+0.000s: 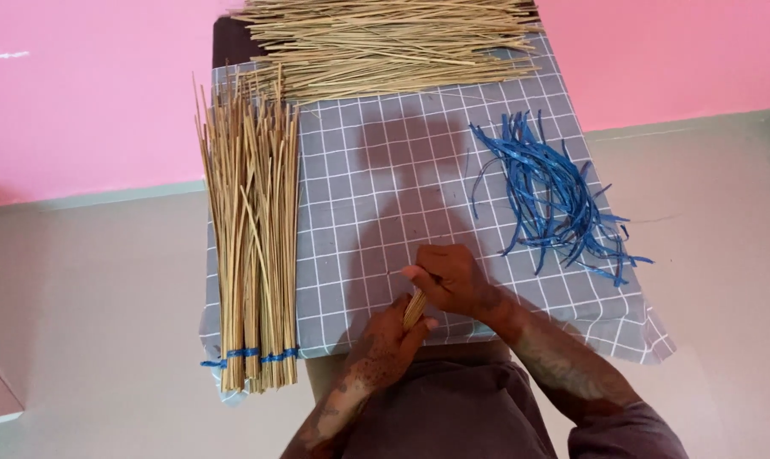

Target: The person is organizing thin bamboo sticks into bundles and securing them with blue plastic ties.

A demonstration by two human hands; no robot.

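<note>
Plainly the risk lies in the grip: the small bunch of straw sticks [414, 308] is thin and smooth, and if either hand slackens, the sticks could fan apart or slide out onto the grey checked cloth [385, 195] of the worktop, near its front edge. The left hand [385, 344] is curled tight round the lower end of the bunch, fingers closed on it. The right hand [449, 279] is closed over the top end, fingertips pinching it, not spread. Tied bundles of sticks [253, 246] lie to the left, bound with blue strips. A loose heap of sticks [393, 38] lies at the far end, and blue plastic strips [555, 200] to the right.
</note>
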